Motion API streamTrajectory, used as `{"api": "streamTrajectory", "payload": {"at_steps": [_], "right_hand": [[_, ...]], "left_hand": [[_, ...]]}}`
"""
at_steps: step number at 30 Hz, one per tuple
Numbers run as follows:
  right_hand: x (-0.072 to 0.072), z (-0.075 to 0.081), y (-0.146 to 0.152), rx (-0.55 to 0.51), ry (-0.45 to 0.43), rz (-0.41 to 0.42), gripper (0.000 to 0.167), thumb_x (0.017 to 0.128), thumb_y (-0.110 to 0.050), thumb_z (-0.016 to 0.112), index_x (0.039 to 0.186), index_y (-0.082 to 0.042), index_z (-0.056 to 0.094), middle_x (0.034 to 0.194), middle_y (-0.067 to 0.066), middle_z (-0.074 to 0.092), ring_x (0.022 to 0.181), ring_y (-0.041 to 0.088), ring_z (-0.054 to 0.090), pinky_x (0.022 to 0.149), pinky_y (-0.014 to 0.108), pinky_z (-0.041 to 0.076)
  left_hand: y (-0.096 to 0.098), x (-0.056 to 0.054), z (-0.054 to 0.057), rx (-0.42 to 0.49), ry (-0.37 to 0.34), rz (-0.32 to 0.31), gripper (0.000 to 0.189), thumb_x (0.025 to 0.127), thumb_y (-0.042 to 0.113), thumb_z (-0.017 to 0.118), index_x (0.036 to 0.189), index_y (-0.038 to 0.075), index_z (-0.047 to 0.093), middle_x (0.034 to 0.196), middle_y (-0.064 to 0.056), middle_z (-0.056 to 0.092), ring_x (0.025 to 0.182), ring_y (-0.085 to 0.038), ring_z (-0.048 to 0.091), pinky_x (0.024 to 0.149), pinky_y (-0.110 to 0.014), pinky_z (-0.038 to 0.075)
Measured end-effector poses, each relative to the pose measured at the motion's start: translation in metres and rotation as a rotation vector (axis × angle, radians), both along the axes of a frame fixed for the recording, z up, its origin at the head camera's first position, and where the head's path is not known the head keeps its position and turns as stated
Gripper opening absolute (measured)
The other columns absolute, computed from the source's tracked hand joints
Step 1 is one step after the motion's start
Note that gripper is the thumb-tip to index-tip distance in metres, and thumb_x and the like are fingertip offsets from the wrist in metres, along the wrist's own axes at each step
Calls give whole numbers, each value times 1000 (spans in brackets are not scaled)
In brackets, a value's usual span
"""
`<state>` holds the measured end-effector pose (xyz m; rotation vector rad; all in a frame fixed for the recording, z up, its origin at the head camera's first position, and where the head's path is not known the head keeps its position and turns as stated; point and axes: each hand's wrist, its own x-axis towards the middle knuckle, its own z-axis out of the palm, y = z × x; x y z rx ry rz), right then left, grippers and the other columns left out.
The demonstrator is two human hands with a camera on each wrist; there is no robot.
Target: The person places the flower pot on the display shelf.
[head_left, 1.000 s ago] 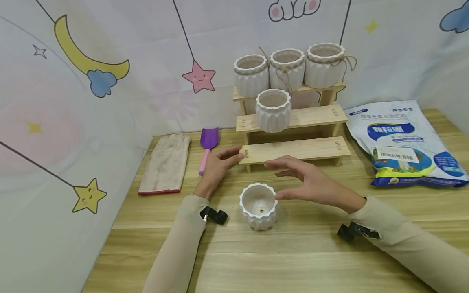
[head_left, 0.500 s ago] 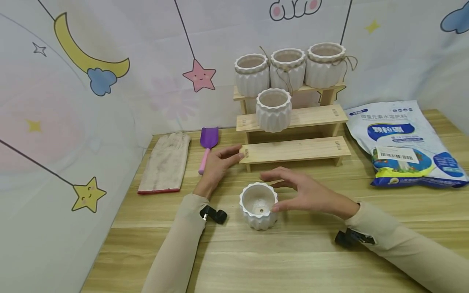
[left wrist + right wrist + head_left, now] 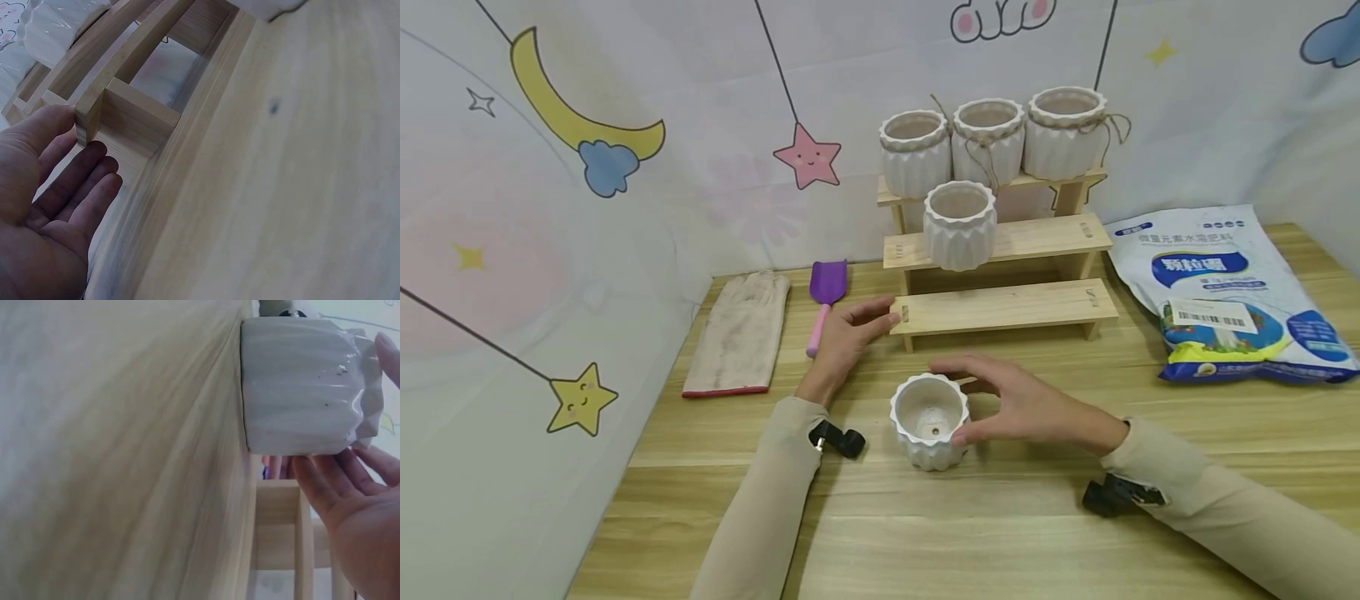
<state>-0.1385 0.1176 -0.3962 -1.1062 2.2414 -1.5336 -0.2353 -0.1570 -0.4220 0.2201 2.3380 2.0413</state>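
A small white flowerpot (image 3: 929, 450) with a scalloped rim and a drain hole stands upright on the table. My right hand (image 3: 1026, 404) curls round its right side, thumb at the near rim and fingers along the far side, as the right wrist view (image 3: 369, 506) also shows. Thumb and fingertips of my left hand (image 3: 846, 337) touch the left end of the lowest board of a stepped wooden stand (image 3: 1000, 308); its other fingers hang beneath the board in the left wrist view (image 3: 62, 187).
Several more white pots (image 3: 988, 142) sit on the stand, the top ones tied with twine. A purple shovel (image 3: 828, 283) and a cloth glove (image 3: 737, 337) lie at left. A fertilizer bag (image 3: 1225, 292) lies at right. A printed cloth (image 3: 700, 67) hangs behind.
My right hand has moved left and toward me, closing in round the flowerpot. The left hand stays at the stand, and the pot has not visibly moved.
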Motion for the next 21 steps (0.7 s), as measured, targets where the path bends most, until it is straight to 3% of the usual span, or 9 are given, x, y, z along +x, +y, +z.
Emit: {"api": "streamTrajectory", "payload": {"at_steps": [11, 21], "right_hand": [[3, -2, -4, -2, -18, -37, 84, 79, -18, 97, 148, 4, 54, 146, 11, 61, 129, 31, 61, 109, 41, 50], [4, -1, -5, 6, -31, -66, 81, 77, -21, 99, 144, -1, 58, 139, 8, 64, 126, 29, 63, 109, 45, 51]], "left_hand": [[0, 1, 0, -7, 1, 2, 35, 95, 14, 82, 129, 5, 76, 126, -8, 76, 119, -20, 69, 99, -29, 53], [0, 1, 0, -6, 5, -3, 36, 95, 14, 83, 130, 5, 76, 127, -8, 75, 119, -20, 69, 99, -29, 53]]}}
